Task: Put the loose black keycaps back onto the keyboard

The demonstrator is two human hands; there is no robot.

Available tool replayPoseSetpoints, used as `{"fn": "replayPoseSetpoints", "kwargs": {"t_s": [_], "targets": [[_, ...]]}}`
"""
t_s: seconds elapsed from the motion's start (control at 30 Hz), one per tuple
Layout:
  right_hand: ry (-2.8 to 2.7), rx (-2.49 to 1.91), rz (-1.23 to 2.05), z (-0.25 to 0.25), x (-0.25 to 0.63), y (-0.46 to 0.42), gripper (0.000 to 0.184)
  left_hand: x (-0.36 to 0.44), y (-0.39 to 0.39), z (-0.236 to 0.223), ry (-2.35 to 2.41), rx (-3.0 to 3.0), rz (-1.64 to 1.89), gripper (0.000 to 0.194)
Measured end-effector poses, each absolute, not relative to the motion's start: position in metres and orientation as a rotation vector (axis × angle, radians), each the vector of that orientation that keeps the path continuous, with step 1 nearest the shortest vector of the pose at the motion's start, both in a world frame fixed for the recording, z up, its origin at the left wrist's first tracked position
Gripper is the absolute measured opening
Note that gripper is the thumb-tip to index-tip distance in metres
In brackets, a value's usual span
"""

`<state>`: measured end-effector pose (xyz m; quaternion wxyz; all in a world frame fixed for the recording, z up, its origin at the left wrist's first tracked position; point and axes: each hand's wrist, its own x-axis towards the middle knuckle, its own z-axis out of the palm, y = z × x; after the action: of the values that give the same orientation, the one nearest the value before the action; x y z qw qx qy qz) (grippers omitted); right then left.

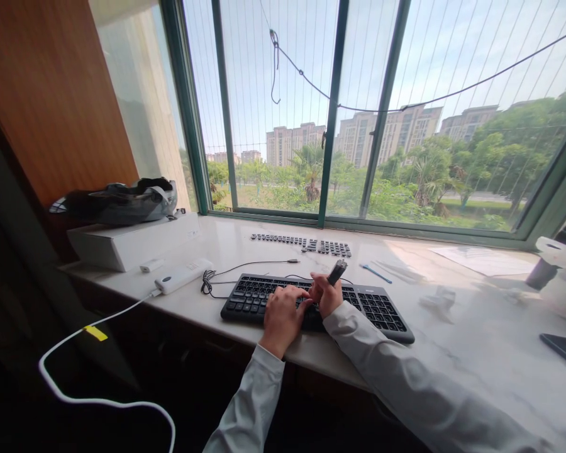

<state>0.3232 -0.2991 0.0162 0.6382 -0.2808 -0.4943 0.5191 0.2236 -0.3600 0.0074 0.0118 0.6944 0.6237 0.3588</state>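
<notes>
A left hand (283, 314) curls over a keyboard (251, 298) stretching lengthwise from left to right beneath both hands, though whether that hand pinches anything cannot be told, while the right hand (327, 296), nearer the number pad (380, 311), grips a dark tool (338, 272).

Legible text: none that I can make out. On the keyboard (382, 311) I see a small pale mark along the upper right edge, too small to read; its key legends are likewise unreadable to me. The loose keycaps (334, 248) show no character I can resolve. A faint mark on the white box (122, 242), near its right end, is illegible.
</notes>
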Motion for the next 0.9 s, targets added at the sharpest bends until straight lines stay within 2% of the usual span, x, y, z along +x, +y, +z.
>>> {"fn": "replayPoseSetpoints", "kwargs": {"t_s": [0.13, 0.23, 0.4, 0.53, 0.9], "targets": [[-0.955, -0.499, 1.333, 0.029, 0.331, -0.295, 0.051, 0.223, -0.359, 0.008, 1.875, 2.038, 1.239, 0.013], [-1.056, -0.519, 1.326, 0.043, 0.345, -0.291, 0.055, 0.220, -0.359, 0.010, 1.788, 1.907, 1.370, 0.016], [-1.688, -0.786, 0.954, 0.055, 0.367, -0.285, 0.037, 0.217, -0.362, 0.013, 1.731, 1.798, 1.521, 0.018], [-1.934, -0.928, 0.685, 0.052, 0.369, -0.281, 0.030, 0.217, -0.363, 0.014, 1.768, 1.775, 1.541, 0.018], [-2.093, -0.901, 0.736, 0.034, 0.364, -0.273, 0.025, 0.215, -0.363, 0.011, 1.704, 1.772, 1.614, 0.014]]}}
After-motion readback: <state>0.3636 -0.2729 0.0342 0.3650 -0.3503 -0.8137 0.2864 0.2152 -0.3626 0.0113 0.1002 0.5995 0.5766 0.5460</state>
